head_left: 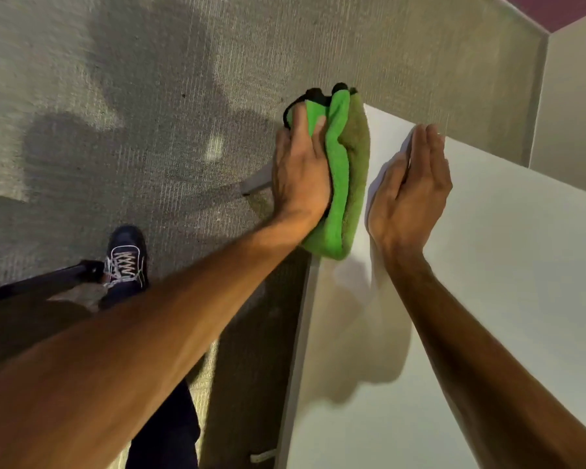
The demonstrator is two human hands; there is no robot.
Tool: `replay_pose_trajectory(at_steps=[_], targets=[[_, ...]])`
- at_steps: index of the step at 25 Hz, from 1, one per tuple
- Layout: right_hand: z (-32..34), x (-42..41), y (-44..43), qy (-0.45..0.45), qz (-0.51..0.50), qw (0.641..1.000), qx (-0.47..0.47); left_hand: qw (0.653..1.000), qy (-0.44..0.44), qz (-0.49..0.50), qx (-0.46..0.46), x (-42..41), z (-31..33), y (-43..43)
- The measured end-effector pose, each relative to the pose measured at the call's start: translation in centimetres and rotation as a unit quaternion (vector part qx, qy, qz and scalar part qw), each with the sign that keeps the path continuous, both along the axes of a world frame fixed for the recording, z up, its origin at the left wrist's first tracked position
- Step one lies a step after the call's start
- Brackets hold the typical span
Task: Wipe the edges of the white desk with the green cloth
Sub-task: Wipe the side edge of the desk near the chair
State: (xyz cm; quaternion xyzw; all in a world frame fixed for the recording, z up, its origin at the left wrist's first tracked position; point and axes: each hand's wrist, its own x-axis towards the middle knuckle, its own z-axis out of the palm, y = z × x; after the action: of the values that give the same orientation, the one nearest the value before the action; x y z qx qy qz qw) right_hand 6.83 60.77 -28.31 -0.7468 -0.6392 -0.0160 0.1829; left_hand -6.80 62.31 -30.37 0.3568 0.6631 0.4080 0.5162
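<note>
Cloth [340,170] is looking soft, light, limp microfibre, folded thick; likely best pressed flat with palm and fingers, not pinched. It is draping over the desk [504,265] left edge near the far corner. Left hand [300,170] is pressing it against the edge, fingers spread over the folds, partly curling in. Right hand [410,191] is lying open and flat on the desktop just beside, holding nothing, probably bracing.

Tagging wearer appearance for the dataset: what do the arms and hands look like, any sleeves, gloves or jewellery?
Both forearms are bare to the frame edge, with no sleeves visible. The left hand and right hand are ungloved, with no rings, watch or bands showing.
</note>
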Motion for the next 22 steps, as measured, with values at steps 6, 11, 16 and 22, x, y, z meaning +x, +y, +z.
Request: replay_pose_trajectory(at_steps=[6, 11, 16, 22], targets=[[-0.7, -0.2, 0.1, 0.0, 0.002, 1.0, -0.002, 0.994, -0.096, 0.028, -0.04, 0.2, 0.4, -14.1], [-0.9, 0.5, -0.1, 0.001, 0.022, 1.0, -0.019, 0.997, -0.048, 0.021, -0.055, 0.4, 1.7, -15.1], [-0.3, 0.1, -0.4, -0.011, 0.004, 1.0, -0.007, 0.997, 0.07, 0.022, 0.0, 0.7, 1.0, -4.4], [-0.1, 0.0, 0.0, -0.009, 0.0, 1.0, -0.017, 0.991, 0.13, -0.025, 0.028, 0.5, 1.7, 6.8]])
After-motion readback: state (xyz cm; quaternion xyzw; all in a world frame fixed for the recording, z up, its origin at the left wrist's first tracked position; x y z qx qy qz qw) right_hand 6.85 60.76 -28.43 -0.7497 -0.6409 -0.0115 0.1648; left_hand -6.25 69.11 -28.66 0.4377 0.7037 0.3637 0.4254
